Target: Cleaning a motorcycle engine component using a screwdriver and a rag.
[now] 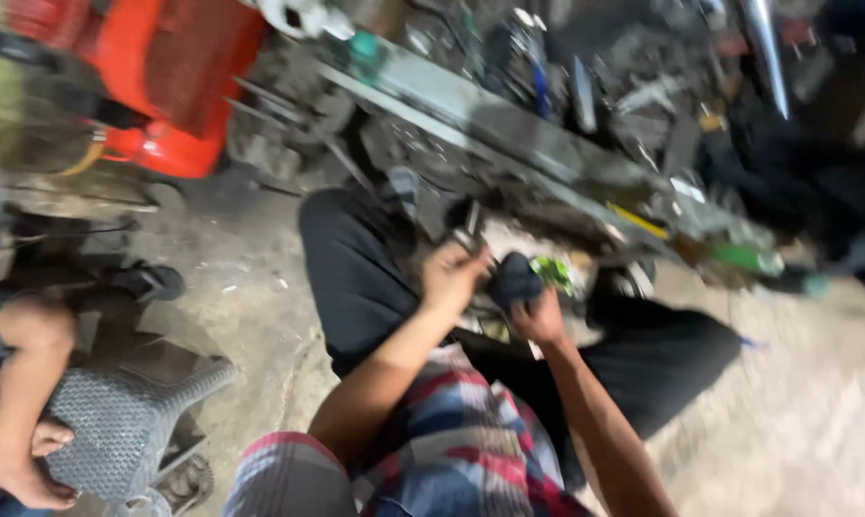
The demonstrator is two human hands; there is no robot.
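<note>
Hands worked close together over the lap of a seated person in black trousers [356, 278] and a plaid shirt [451, 450]. The left hand [454, 276] was curled shut around a small dark metal part [469, 235] that stuck up out of the fist; motion blur hid what kind of part it was. The right hand [539, 316] was closed on a dark cloth [515, 280], bunched into a ball and held just beside the left hand, almost touching it. Something bright green [553, 273] showed right behind the cloth, too smeared to identify.

Judged from this, the step in hand was wiping or gripping the metal part with the cloth. It would have gone best with the left fist steady and low on the part, leaving the upper end bare, while the right hand turned the cloth around it instead of dabbing. Keeping both wrists braced against the knees would have helped, since nothing else carried the work.

Ahead lay a long, cluttered grey machine frame [509, 134] and a red housing [174, 77]. Another person's bare arm [21, 402] rested near a grey woven stool [116, 421] on the concrete floor [250, 287].
</note>
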